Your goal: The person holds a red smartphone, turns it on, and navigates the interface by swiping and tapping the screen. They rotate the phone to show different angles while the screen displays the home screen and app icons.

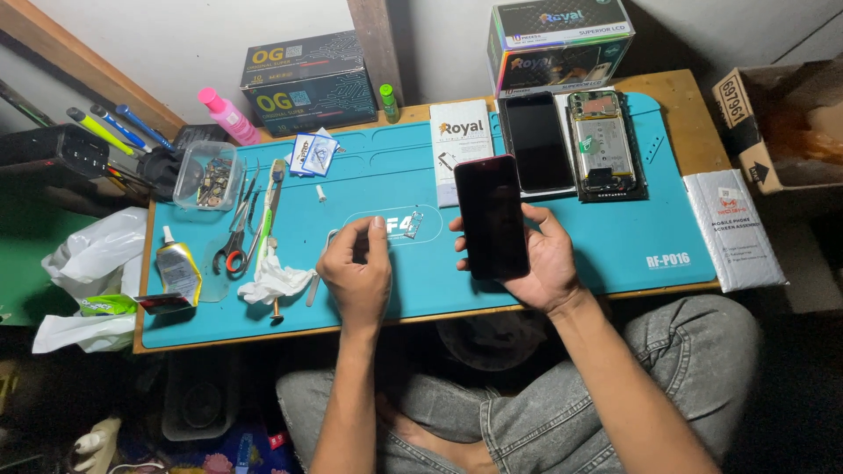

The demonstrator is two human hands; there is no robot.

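Black-screened phone (491,218) gripped in right hand (536,263); left hand (358,268) loosely curled, empty, above teal mat (615,237).

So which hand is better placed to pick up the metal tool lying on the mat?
Probably the left. The left hand is free and hovers over the teal mat, right beside the metal tool. The right hand is occupied holding the dark phone and sits farther away.

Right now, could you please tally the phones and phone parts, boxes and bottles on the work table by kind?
Phones or phone parts: 3, one phone in the right hand, a dark screen, an opened phone
Boxes: 3, a dark box, a colourful box, a white flat box
Bottles: 2, pink bottle, green bottle
Total: 8
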